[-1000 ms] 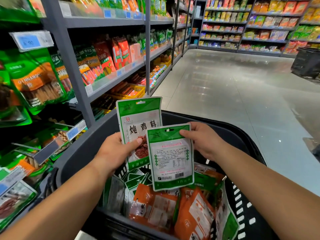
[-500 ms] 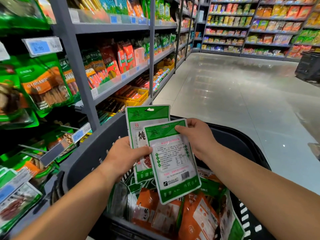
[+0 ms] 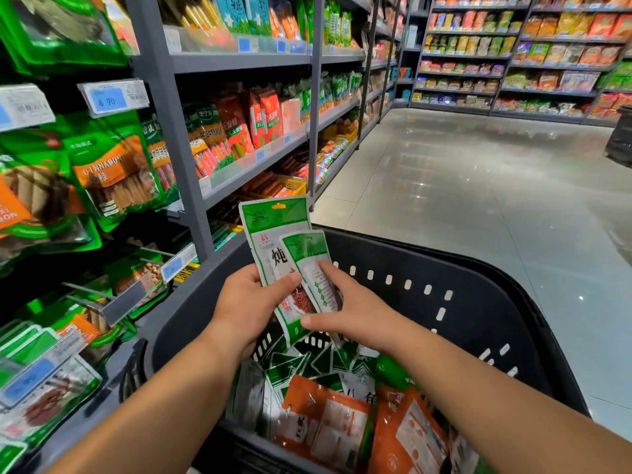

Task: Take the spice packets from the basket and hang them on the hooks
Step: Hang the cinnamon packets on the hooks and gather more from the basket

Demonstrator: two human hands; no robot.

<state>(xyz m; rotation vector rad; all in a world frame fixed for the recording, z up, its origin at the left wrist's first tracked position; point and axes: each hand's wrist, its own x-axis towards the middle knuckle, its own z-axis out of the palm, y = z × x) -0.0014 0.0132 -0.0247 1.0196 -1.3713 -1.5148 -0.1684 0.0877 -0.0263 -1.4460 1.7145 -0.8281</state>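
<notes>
The left hand grips the larger packet at its lower half, with the thumb pressed on the front. This packet is green and white, has a hanging hole at the top, and shows the big character "炖" and a picture of red-brown spice. The right hand holds the smaller packet, which lies over the right side of the larger one. The index finger is stretched along its printed face and the thumb points to the left under it; the other fingers are hidden. The small print on this packet is too fine to read.

Both packets are held above the black basket, which has small slots in its wall. More green and white packets and orange packets lie inside it.

At the left, metal hooks stick out from the display. Above them hangs a green and orange bag marked "CINNAMON", under a blue price tag that seems to read "8.90". Grey shelves with colourful goods run along a shiny grey floor.
</notes>
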